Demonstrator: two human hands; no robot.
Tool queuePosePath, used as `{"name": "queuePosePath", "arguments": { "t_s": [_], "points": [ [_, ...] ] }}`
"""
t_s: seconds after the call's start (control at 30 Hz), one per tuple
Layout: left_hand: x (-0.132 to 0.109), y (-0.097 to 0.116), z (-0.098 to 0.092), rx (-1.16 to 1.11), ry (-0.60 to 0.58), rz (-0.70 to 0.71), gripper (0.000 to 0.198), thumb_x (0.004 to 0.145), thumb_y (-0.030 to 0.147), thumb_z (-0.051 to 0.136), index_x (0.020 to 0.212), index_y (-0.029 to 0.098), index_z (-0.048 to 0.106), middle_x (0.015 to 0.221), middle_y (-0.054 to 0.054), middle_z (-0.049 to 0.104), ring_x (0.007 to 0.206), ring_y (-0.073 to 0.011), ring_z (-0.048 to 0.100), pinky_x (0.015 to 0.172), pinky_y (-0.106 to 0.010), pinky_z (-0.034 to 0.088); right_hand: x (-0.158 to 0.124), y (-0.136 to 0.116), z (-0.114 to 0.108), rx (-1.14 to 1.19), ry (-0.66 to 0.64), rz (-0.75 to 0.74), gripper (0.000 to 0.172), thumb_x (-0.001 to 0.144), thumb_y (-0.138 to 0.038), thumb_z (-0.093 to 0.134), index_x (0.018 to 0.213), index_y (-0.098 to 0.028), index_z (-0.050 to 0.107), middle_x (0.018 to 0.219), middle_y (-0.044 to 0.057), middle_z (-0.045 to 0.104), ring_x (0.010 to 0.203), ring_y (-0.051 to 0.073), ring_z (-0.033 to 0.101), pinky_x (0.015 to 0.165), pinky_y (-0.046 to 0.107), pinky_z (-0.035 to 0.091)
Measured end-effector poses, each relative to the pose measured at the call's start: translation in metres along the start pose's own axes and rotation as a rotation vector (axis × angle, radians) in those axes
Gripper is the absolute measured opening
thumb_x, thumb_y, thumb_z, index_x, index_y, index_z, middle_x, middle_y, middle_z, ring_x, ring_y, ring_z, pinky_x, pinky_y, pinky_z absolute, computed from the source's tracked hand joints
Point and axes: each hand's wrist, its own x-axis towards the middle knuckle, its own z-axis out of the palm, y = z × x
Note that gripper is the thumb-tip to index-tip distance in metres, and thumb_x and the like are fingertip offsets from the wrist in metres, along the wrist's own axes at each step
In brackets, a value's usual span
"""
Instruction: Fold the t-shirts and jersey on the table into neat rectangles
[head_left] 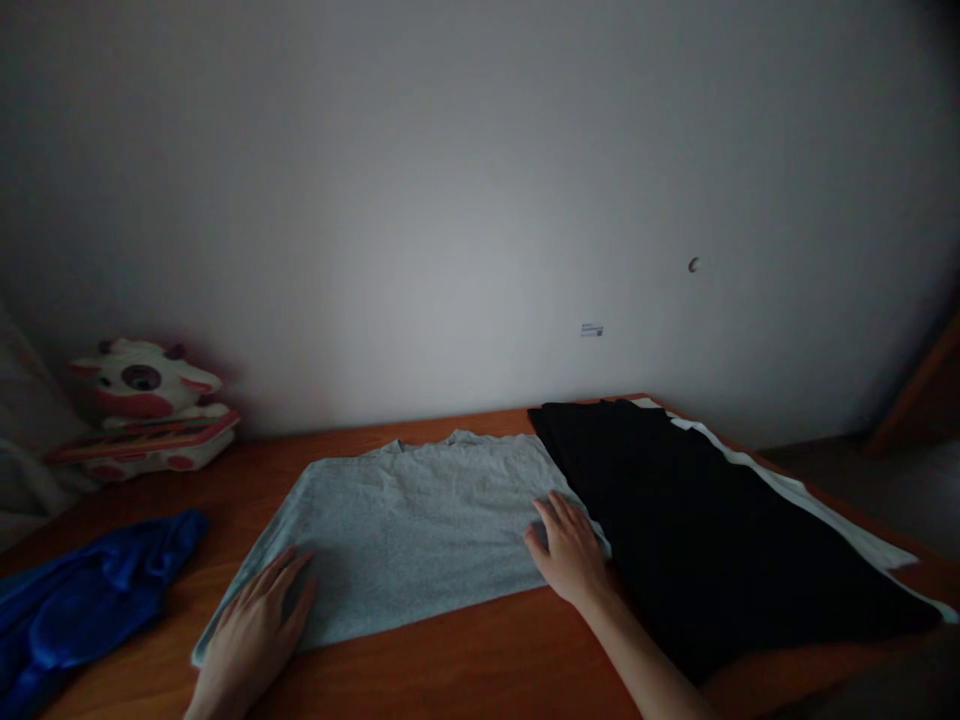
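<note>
Both my hands flat on the grey folded garment (409, 530), mid-table

Grey garment: soft, slightly creased knit, folded to a rough rectangle, long axis running left to right across the orange-brown wooden table (480, 660), neckline edge toward the wall. My left hand (255, 630) lies on its near left corner, fingers spread and flat, gripping nothing. My right hand (571, 552) rests on its right edge, fingers extended, palm down, also gripping nothing. Just right, overlapping that edge: black cloth (705, 530) with a white strip along its far side. Far left: crumpled blue fabric (82, 600), glossy. Behind it, a white-and-pink cow toy (146, 410) against the wall
</note>
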Motion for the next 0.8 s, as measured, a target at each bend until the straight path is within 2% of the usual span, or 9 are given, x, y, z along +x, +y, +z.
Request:
{"name": "queuePosePath", "arguments": {
  "t_s": [0.27,0.4,0.47,0.63,0.73,0.8],
  "points": [
    [0.000,0.001,-0.008,-0.085,0.101,-0.013,0.053,0.090,0.050,0.033,0.116,0.021,0.069,0.133,-0.012,0.067,0.123,-0.0291,0.064,0.109,-0.045,0.047,0.000,0.002,0.004,0.041,0.037,0.006,0.042,0.095,-0.035,0.049,0.130,-0.017,0.064,0.143,0.015,0.058,0.133,0.030,0.052,0.112,0.046,0.039],
    [0.001,-0.006,-0.007,-0.139,0.119,0.009,0.042,0.089,0.048,0.041,0.113,0.025,0.066,0.124,-0.009,0.071,0.116,-0.0276,0.066,0.105,-0.043,0.050,0.000,0.002,0.004,0.040,0.043,-0.001,0.043,0.094,-0.035,0.049,0.130,-0.017,0.064,0.143,0.014,0.058,0.133,0.029,0.052,0.111,0.045,0.040],
    [-0.001,-0.006,-0.007,-0.144,0.120,0.003,0.042,0.090,0.048,0.040,0.114,0.025,0.066,0.123,-0.010,0.070,0.114,-0.0293,0.067,0.102,-0.045,0.051,0.000,0.002,0.003,0.044,0.041,0.000,0.043,0.095,-0.035,0.049,0.130,-0.016,0.064,0.143,0.015,0.058,0.133,0.030,0.052,0.111,0.044,0.040],
    [-0.008,0.000,-0.008,-0.004,0.235,-0.199,0.048,0.095,0.049,0.031,0.114,0.023,0.067,0.120,-0.017,0.067,0.107,-0.0406,0.064,0.086,-0.058,0.053,0.000,0.002,0.003,0.073,0.053,-0.001,0.040,0.094,-0.035,0.050,0.128,-0.019,0.065,0.142,0.014,0.059,0.132,0.030,0.053,0.110,0.047,0.040],
    [-0.008,-0.004,-0.009,0.010,0.254,-0.273,0.049,0.096,0.051,0.030,0.114,0.024,0.067,0.118,-0.016,0.066,0.108,-0.0400,0.063,0.082,-0.056,0.054,0.001,0.002,0.003,0.090,0.043,-0.009,0.041,0.095,-0.036,0.049,0.128,-0.019,0.064,0.143,0.014,0.058,0.132,0.030,0.052,0.111,0.047,0.039],
    [-0.005,-0.010,-0.010,-0.022,0.226,-0.266,0.049,0.096,0.053,0.031,0.115,0.023,0.066,0.117,-0.016,0.066,0.106,-0.0372,0.065,0.078,-0.050,0.056,0.002,0.002,-0.001,0.085,0.027,0.004,0.042,0.095,-0.035,0.049,0.129,-0.017,0.064,0.143,0.016,0.058,0.133,0.030,0.052,0.111,0.046,0.038]
  ]
}}
